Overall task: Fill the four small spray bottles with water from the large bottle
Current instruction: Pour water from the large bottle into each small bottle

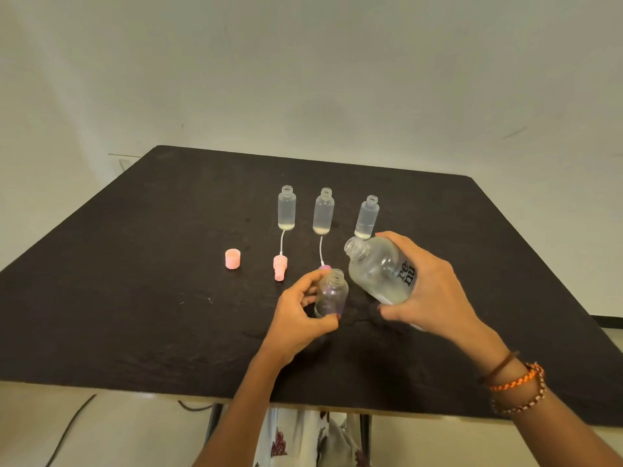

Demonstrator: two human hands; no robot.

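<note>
On the left of the dark surface [135,264] a pink cap [232,259] stands alone, well clear of the work. Next comes a pink spray head [279,267] lying with its dip tube pointing back toward the first small bottle [287,207], which stands open and looks nearly full. Beside it the second small bottle [324,211] is also open and looks filled, with another spray head [324,267] lying in front of it, mostly hidden.

The left hand [300,318] is closed around the fourth small bottle [331,293], pinching its body between thumb and fingers and keeping it upright, near the front of the surface. This one looks empty or close to it.

The third small bottle [366,217] stands at the back right, partly filled as far as can be told.

The right hand [435,291] grips the large bottle [381,271] around its body, tilted with its open mouth aimed left, above and just beside the small neck.

To pour well, I judge the large mouth should come right over the small opening, then tilt slowly for a thin stream. The narrow neck invites spills. Steady the small bottle firmly and stop short of the rim.
</note>
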